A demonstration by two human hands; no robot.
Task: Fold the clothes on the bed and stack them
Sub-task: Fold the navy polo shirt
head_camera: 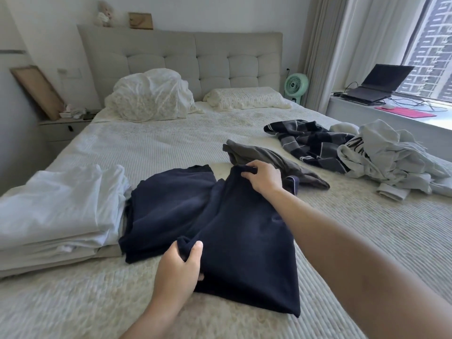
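Reaching out over the bed [171,143], the right arm stretches long from the lower right corner, its hand [263,178] palm down at the far edge of a navy garment [220,221]; the grip there is narrow, fingers curled over a bunched fold of the cloth. The left hand [179,270] comes up from the bottom edge on a shorter, bent arm, thumb and fingers pinching the near edge of the same garment, where a small roll of fabric stands up between them. The navy piece lies spread in the middle of the bed, partly doubled over itself. One stack of folded white clothes [56,216] sits just beside it on the left, touching its edge. Behind the right hand lies one grey garment [269,160], crumpled, and past that one dark striped piece [310,143]. One loose heap of pale clothes [391,157] lies at the right side of the bed. Two pillows [151,94] rest against the headboard. One green fan [296,85] stands beyond the bed, and one laptop [378,81] sits open on the window ledge.
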